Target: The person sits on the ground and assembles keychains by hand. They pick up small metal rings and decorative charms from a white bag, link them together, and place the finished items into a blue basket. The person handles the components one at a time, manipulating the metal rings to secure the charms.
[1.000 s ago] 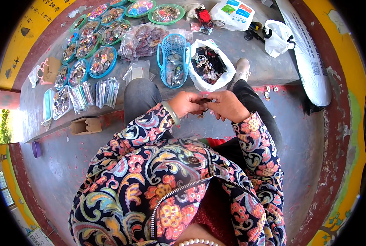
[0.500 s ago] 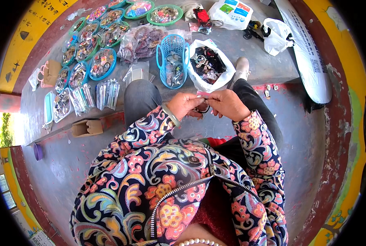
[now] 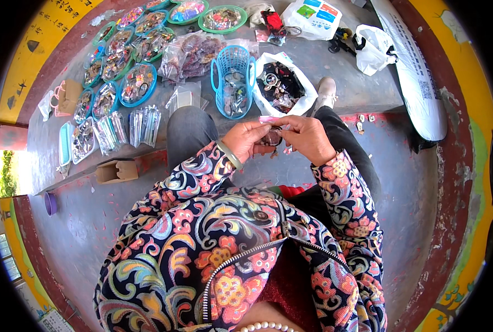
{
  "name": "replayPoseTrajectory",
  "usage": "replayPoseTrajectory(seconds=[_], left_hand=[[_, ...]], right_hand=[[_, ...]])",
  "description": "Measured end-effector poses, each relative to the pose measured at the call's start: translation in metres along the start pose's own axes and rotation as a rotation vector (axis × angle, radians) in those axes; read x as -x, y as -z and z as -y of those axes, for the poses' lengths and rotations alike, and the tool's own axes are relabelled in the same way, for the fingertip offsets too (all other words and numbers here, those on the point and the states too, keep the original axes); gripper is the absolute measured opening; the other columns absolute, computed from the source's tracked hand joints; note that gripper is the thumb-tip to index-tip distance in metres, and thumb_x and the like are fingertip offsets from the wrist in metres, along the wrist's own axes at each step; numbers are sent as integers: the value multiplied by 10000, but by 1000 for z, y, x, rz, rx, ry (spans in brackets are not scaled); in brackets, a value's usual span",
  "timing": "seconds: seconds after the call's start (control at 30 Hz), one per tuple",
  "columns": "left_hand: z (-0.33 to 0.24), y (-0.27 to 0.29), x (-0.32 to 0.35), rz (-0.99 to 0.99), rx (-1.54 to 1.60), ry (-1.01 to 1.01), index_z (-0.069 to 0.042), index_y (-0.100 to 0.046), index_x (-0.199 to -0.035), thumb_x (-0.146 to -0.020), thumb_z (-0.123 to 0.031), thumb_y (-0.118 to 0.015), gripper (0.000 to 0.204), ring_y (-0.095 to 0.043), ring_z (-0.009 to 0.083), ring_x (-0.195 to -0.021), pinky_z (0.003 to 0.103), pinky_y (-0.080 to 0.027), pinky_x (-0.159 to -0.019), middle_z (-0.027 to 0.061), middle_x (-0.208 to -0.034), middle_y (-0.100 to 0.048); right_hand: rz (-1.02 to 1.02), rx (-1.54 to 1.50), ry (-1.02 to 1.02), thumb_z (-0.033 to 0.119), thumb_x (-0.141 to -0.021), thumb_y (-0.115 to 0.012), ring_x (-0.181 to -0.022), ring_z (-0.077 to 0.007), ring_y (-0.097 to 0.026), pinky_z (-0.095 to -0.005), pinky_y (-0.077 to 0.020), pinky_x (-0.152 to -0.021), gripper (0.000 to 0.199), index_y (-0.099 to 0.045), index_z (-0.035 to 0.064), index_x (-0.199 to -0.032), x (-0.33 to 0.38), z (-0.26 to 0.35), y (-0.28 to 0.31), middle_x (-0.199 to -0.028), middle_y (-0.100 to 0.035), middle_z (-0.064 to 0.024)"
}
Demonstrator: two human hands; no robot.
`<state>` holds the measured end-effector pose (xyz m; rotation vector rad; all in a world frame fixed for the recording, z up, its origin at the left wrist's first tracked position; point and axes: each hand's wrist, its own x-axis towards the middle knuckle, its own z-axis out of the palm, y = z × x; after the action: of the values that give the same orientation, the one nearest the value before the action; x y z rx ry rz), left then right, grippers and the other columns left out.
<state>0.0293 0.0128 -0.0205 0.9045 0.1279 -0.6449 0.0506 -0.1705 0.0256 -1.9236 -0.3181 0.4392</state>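
Note:
Between my two hands is a small clear plastic bag [image 3: 272,137] with a pink strip along its top edge and dark, rounded contents too small to name. My left hand [image 3: 246,140] grips its left side, thumb on top and fingers underneath. On the right side, the bent fingers of my right hand [image 3: 310,139] pinch it near the top. Just beyond my hands stands an open white plastic bag [image 3: 311,98] full of dark and shiny small items. Beside it is a blue plastic basket [image 3: 215,83] with small clear packets in it.
Round trays [image 3: 123,98] of small trinkets crowd the raised ledge at the left. Clear packets [image 3: 188,55] lie behind the basket, slim packets [image 3: 144,127] near my left knee. A cardboard box [image 3: 117,171] sits below the ledge; a white sack [image 3: 418,83] lies at the right.
My hands have drawn slightly apart, the right one shifting its pinch. The small bag's dark contents now show between them. The surroundings stay as they were.

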Motion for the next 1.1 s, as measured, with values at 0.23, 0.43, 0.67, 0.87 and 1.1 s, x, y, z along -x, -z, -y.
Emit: replayPoseTrajectory(seconds=[0.23,0.43,0.67,0.87,1.1], left_hand=[[0,-2,1,51,14,16,6,-523,-1077,-901,-162,-455,253,-603,185,-878,273,-529,-717,98,-943,-602],[1,-5,2,55,-2,6,-1,-489,-1155,-892,-141,-465,299,-599,193,-907,261,-524,-724,107,-1014,-584],[4,-7,2,90,-49,1,0,-482,-1171,-876,-114,-484,316,-599,190,-906,260,-517,-732,103,-1038,-578],[-1,-8,3,36,38,-39,-4,-487,-1169,-880,-121,-480,312,-599,184,-896,268,-511,-740,94,-1017,-590],[-3,-7,3,22,51,-103,-22,-514,-1136,-887,-145,-476,280,-597,177,-889,270,-511,-734,88,-978,-598]], right_hand=[[11,60,20,51,-759,-565,-497,-55,-507,-204,-424,-447,204,-643,26,-946,1,0,-1,-586,-560,-26],[92,-5,-85,44,-777,-543,-498,-52,-509,-184,-408,-428,176,-635,-10,-916,0,-1,-1,-605,-567,-21],[106,-83,-171,70,-779,-558,-499,-52,-515,-181,-398,-417,154,-625,-19,-885,0,-1,-1,-620,-577,-24],[-211,290,0,105,-677,-666,-537,-111,-549,-247,-445,-500,192,-610,-5,-824,1,7,-10,-606,-579,-59],[-175,-321,-82,89,-725,-675,-601,-62,-484,-209,-395,-530,141,-588,-14,-766,-4,-2,-9,-662,-559,10]])
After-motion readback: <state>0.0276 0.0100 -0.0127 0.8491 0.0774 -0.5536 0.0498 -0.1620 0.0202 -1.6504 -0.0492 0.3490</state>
